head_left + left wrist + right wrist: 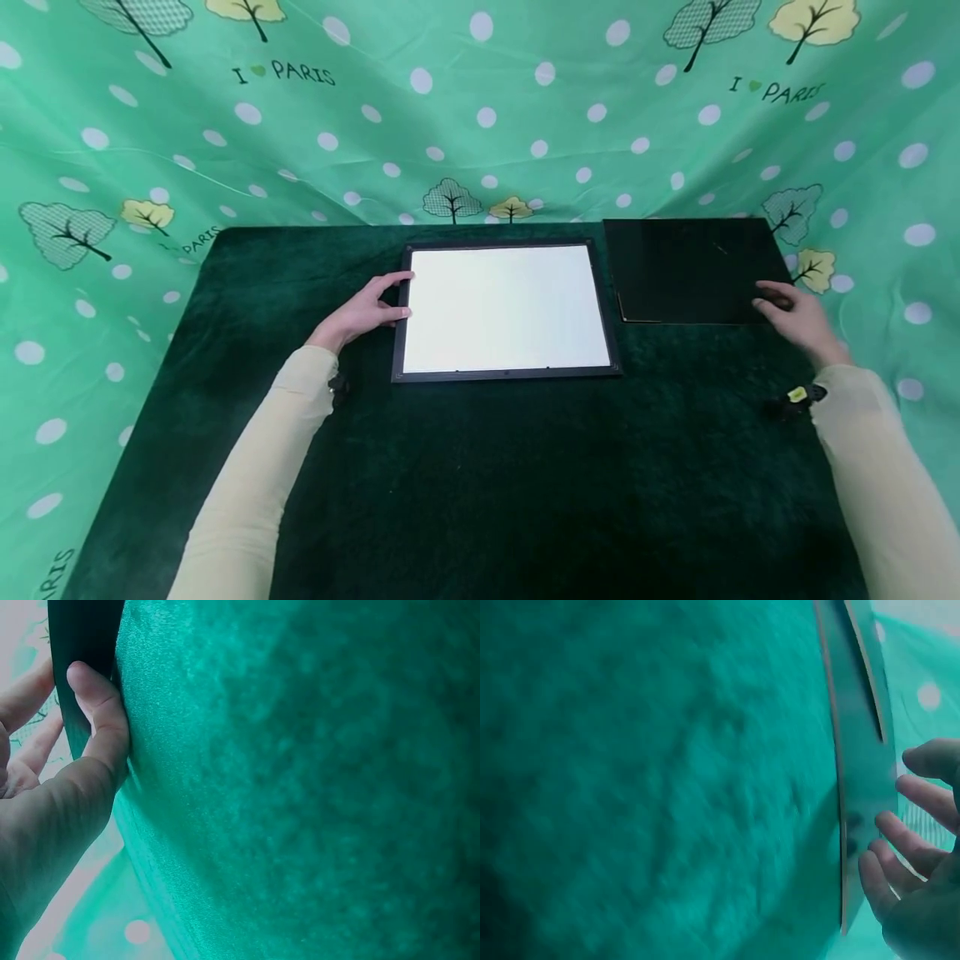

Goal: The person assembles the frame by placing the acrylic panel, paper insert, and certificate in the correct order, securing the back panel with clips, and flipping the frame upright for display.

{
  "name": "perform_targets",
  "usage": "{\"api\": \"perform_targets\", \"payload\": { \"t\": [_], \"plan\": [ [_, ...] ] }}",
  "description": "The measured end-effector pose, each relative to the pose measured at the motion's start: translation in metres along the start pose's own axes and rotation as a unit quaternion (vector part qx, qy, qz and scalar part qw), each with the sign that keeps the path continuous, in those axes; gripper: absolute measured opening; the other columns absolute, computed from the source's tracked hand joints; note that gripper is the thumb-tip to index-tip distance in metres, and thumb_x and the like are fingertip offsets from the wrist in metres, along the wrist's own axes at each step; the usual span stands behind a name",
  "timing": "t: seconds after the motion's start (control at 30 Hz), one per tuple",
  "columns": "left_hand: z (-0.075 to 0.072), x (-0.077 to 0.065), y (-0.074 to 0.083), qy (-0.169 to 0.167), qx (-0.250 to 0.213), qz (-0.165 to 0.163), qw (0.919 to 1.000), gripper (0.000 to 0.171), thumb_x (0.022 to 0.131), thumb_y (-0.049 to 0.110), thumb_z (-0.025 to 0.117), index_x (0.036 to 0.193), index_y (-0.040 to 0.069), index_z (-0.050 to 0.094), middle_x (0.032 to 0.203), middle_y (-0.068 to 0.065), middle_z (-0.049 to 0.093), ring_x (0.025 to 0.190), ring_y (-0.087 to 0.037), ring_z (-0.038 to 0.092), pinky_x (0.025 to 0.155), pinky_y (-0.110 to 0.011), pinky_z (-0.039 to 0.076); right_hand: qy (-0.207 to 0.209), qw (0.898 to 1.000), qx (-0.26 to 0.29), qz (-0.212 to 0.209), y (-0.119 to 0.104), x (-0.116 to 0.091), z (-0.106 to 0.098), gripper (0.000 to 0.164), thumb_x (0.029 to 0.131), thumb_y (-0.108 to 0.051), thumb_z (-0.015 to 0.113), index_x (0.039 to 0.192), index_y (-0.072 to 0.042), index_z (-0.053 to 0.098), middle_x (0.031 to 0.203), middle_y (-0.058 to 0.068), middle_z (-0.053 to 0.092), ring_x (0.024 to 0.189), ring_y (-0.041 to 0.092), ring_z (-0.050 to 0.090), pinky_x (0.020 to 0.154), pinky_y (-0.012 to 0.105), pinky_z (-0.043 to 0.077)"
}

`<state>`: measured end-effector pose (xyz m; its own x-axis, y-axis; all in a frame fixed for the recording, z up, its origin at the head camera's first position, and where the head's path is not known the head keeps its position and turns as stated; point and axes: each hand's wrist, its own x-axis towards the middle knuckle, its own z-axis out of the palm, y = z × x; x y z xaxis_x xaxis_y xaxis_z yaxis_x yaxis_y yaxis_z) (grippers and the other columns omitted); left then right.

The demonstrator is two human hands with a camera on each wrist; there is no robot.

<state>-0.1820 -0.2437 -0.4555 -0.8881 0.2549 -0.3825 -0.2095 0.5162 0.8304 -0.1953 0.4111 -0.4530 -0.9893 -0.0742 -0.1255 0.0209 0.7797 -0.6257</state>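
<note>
A white panel [506, 308] with a dark rectangular frame [506, 375] around it lies flat on the dark green cloth. At its left side my left hand [365, 310] touches the frame with spread thumb and fingers. In the left wrist view the thumb [101, 712] rests against the frame's dark side edge [84, 637], and the fingertips are hidden behind it. To the right lies a flat black board [693, 271]. My right hand [798, 321] is over its near right corner, fingers loosely bent. In the right wrist view that hand [922, 877] holds nothing beside the board's edge [855, 787].
Dark green cloth [480, 483] covers the table. A green polka-dot curtain [480, 100] with printed trees hangs behind and at both sides. A narrow strip of cloth lies between the frame and the black board.
</note>
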Motion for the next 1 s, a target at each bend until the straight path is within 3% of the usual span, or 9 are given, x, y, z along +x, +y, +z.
{"api": "perform_targets", "payload": {
  "t": [0.1,0.2,0.27,0.43,0.7,0.87,1.0],
  "plan": [
    [0.000,0.000,-0.001,-0.001,-0.002,0.001,1.0000,0.065,0.097,0.016,0.061,0.153,0.025,0.028,0.149,-0.015,0.015,0.102,-0.036,0.056,0.093,-0.047,0.046,0.003,1.000,0.026,0.006,0.009,-0.001,-0.007,0.057,0.102,-0.027,0.042,0.145,0.009,0.031,0.141,0.038,0.029,0.120,0.050,0.033,0.089,0.039,0.041],
    [0.000,0.000,-0.002,-0.003,-0.003,0.001,1.0000,0.066,0.096,0.017,0.061,0.153,0.025,0.027,0.150,-0.015,0.014,0.103,-0.036,0.056,0.093,-0.047,0.046,-0.012,1.000,0.013,0.012,0.018,-0.001,-0.011,0.062,0.102,-0.028,0.041,0.147,0.010,0.022,0.146,0.041,0.014,0.129,0.059,0.017,0.100,0.066,0.023],
    [0.000,0.000,-0.003,-0.003,-0.003,0.000,1.0000,0.066,0.096,0.017,0.062,0.153,0.025,0.028,0.150,-0.015,0.014,0.103,-0.036,0.056,0.093,-0.047,0.046,-0.026,0.999,-0.006,0.019,0.021,-0.001,-0.010,0.067,0.101,-0.030,0.042,0.148,0.010,0.017,0.146,0.043,0.006,0.130,0.063,0.008,0.099,0.073,0.012],
    [0.000,0.000,-0.002,-0.003,-0.010,0.000,0.9999,0.065,0.096,0.017,0.062,0.152,0.026,0.029,0.150,-0.014,0.014,0.104,-0.036,0.056,0.094,-0.047,0.046,-0.031,0.998,-0.029,0.049,0.022,0.001,-0.003,0.078,0.099,-0.040,0.046,0.151,0.004,0.009,0.146,0.044,-0.004,0.130,0.064,0.001,0.098,0.074,0.010],
    [0.000,-0.004,0.000,0.004,-0.007,-0.003,1.0000,0.064,0.097,0.016,0.061,0.152,0.026,0.030,0.149,-0.013,0.015,0.104,-0.035,0.056,0.093,-0.046,0.046,-0.015,0.995,0.028,0.096,0.010,0.003,0.000,0.082,0.096,-0.039,0.054,0.151,0.006,0.012,0.150,0.038,-0.001,0.134,0.059,0.000,0.101,0.071,0.010],
    [0.001,-0.004,0.001,0.006,-0.004,0.001,1.0000,0.064,0.097,0.016,0.061,0.152,0.025,0.030,0.150,-0.014,0.015,0.104,-0.035,0.055,0.092,-0.046,0.047,-0.029,0.993,0.058,0.096,0.006,0.004,-0.002,0.079,0.098,-0.032,0.053,0.152,0.002,0.008,0.151,0.036,-0.007,0.135,0.057,0.000,0.101,0.071,0.016],
    [0.001,-0.003,-0.001,0.007,-0.003,0.001,1.0000,0.064,0.096,0.017,0.061,0.152,0.026,0.030,0.149,-0.013,0.016,0.104,-0.035,0.056,0.092,-0.046,0.047,-0.013,0.991,0.086,0.105,0.006,0.004,-0.004,0.077,0.098,-0.032,0.053,0.153,0.001,0.010,0.154,0.031,-0.007,0.137,0.052,0.001,0.103,0.067,0.019]
  ]
}}
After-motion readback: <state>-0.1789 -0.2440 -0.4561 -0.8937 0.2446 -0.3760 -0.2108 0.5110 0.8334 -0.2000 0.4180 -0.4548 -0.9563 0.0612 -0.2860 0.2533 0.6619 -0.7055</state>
